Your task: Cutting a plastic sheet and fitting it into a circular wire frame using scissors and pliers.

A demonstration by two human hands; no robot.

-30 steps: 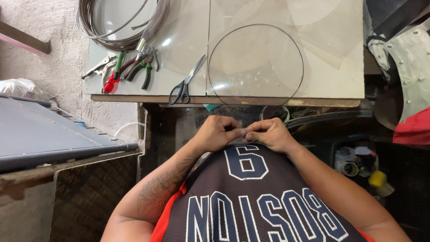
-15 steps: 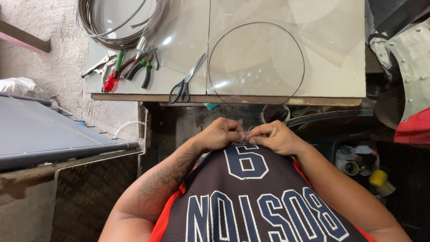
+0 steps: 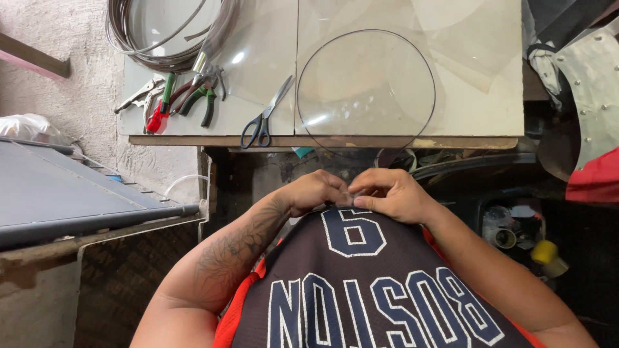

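My left hand (image 3: pixel 316 191) and my right hand (image 3: pixel 393 193) meet fingertip to fingertip in front of my dark jersey (image 3: pixel 361 277), just below the table's front edge (image 3: pixel 193 140). Both pinch a small pale piece (image 3: pixel 344 198) between thumbs and fingers; it is mostly hidden and I cannot tell what it is. On the table above lies a thin wire ring (image 3: pixel 433 84) around a clear round sheet (image 3: pixel 364 84), its near rim hanging over the edge. Neither hand touches the ring.
Blue-handled scissors (image 3: pixel 264 116) lie left of the ring. Red and green pliers (image 3: pixel 184 100) and a coil of grey wire (image 3: pixel 161 38) sit at the table's left. A dark flat panel (image 3: pixel 58 193) is at my left, cluttered containers (image 3: pixel 516 232) at my right.
Both hands stay pinched together in the same place; the fingers have shifted only slightly. Nothing on the table has moved.
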